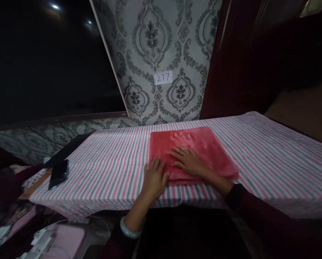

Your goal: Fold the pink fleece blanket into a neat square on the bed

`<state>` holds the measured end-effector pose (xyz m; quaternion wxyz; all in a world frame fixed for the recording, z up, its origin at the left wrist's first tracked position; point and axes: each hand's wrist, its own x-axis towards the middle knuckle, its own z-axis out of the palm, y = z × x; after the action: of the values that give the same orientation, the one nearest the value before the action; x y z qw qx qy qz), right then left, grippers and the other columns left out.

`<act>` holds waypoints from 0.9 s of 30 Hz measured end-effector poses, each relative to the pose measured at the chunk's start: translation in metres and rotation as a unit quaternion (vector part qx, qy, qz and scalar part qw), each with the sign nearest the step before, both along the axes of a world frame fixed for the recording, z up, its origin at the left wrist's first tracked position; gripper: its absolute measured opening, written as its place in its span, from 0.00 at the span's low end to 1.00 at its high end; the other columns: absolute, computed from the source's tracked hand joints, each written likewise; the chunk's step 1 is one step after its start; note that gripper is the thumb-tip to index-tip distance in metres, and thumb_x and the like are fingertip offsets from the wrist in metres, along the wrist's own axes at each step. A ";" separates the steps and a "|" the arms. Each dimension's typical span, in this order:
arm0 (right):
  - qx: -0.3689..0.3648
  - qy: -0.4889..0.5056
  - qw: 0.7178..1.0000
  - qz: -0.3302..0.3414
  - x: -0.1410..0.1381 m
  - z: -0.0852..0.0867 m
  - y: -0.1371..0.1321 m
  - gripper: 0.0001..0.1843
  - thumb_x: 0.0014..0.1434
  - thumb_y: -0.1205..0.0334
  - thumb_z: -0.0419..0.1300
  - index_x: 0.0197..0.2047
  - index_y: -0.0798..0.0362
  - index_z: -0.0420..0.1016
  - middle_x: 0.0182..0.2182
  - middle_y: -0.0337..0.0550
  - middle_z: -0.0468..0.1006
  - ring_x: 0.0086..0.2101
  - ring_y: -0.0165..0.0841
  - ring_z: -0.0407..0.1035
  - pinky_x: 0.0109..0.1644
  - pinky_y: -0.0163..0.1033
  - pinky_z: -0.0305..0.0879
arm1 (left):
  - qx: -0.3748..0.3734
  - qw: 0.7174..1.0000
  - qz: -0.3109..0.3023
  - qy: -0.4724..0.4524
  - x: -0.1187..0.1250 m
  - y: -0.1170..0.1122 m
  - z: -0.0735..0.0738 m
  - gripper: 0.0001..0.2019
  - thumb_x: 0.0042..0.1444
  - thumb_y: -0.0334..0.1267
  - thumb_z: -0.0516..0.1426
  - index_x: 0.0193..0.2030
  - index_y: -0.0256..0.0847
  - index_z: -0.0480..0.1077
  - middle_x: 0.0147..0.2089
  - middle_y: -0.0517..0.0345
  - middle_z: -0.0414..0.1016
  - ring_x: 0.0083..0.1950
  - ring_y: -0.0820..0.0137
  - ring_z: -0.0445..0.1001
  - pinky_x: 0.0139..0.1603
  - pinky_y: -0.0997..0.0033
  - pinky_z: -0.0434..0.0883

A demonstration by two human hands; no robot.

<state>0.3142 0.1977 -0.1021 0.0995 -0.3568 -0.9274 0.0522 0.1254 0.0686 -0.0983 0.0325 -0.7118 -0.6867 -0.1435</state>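
A folded red cloth (204, 144) with a plush, shiny surface lies flat on the striped tablecloth (109, 162). Its layers show along the front edge. My left hand (154, 178) rests at the cloth's near left corner, fingers stretched out over its edge. Flat on top of the cloth, near its middle, lies my right hand (187, 162) with the fingers spread. Neither hand grips anything. Lighter smudged marks show in the pile just beyond my right hand.
A dark phone (59, 174) lies at the table's left end. Behind the table are a large black screen (53, 61), patterned wallpaper and a paper label (163, 77) reading 277. Dark red panelling (236, 64) stands at the right. A pinkish object (66, 241) sits below left.
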 end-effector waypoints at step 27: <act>0.093 0.005 0.965 -0.244 0.033 -0.032 0.105 0.36 0.74 0.43 0.43 0.76 0.55 0.60 0.73 0.59 0.57 0.72 0.53 0.48 0.73 0.64 0.42 | -0.058 0.994 0.087 0.023 0.012 0.185 0.013 0.32 0.72 0.52 0.42 0.77 0.42 0.55 0.80 0.40 0.51 0.80 0.47 0.49 0.76 0.33 0.43</act>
<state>0.3468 0.3022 -0.1345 0.1471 -0.5609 -0.8126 -0.0584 0.1369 0.2534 -0.0855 0.0198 -0.6535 -0.7521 -0.0835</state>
